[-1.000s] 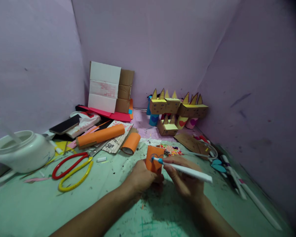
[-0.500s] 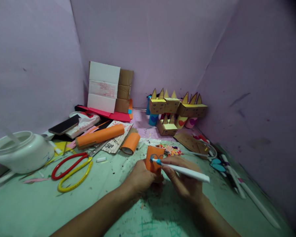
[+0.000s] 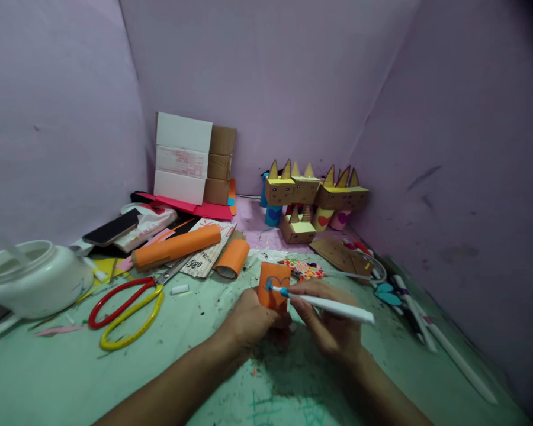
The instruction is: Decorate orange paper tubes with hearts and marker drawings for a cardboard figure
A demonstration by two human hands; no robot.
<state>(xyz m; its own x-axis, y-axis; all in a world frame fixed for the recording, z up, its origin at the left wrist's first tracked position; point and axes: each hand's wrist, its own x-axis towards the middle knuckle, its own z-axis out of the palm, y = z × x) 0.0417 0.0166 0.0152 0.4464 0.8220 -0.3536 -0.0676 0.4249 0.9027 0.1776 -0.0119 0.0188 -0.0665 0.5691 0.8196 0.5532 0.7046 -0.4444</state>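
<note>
My left hand (image 3: 251,319) is closed around the lower part of an orange paper-covered tube (image 3: 266,273), holding it upright above the table. A heart outline in blue shows on the tube's front, with some blue colour inside its left side. Between the fingers of my right hand (image 3: 333,322) is a white marker (image 3: 337,306), and its blue tip touches the tube inside the heart. Behind my hands lie another short orange tube (image 3: 233,258) and a long orange roll (image 3: 177,247). A white marker cap (image 3: 180,289) rests left of my left hand.
Red-and-yellow-handled scissors (image 3: 128,313) and a white pot (image 3: 35,278) are on the left. Horned cardboard boxes (image 3: 317,192), some on coloured tubes, stand at the back right. Several markers (image 3: 411,307) line the right edge. Folded cardboard (image 3: 182,160) leans on the back wall.
The marker tip has moved slightly within the left side of the heart, where more blue shows. The whole view has shifted a little; both hands keep their grips.
</note>
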